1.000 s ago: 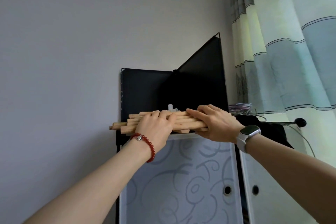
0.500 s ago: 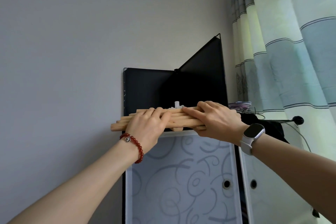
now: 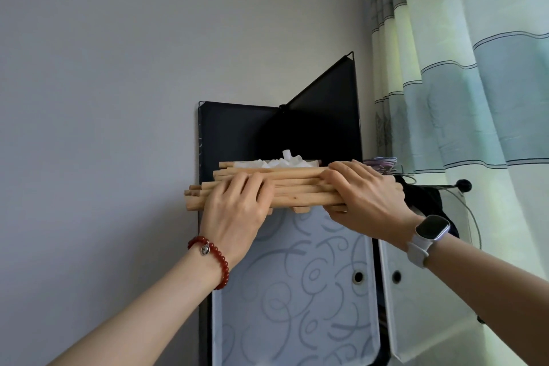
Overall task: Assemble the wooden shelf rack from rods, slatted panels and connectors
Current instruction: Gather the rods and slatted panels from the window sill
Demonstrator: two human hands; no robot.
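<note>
A bundle of wooden rods and slats (image 3: 297, 190) lies across the top of a tall cabinet (image 3: 297, 291), its left ends sticking out past the cabinet's edge. White plastic connectors (image 3: 286, 161) are piled on the back of the bundle. My left hand (image 3: 237, 208), with a red bead bracelet at the wrist, grips the bundle's left part, fingers curled over the top. My right hand (image 3: 365, 196), with a white watch, grips the right part the same way. The underside of the bundle is hidden.
Black panels (image 3: 323, 122) stand upright behind the bundle, forming a corner. A second white cabinet door (image 3: 421, 300) and a dark cloth (image 3: 427, 202) are to the right. A striped curtain (image 3: 463, 68) hangs at the right; a plain wall fills the left.
Both hands have kept their grip on the bundle. The bundle has slid a little toward me and its rods are more closely packed; the view has shifted closer.
</note>
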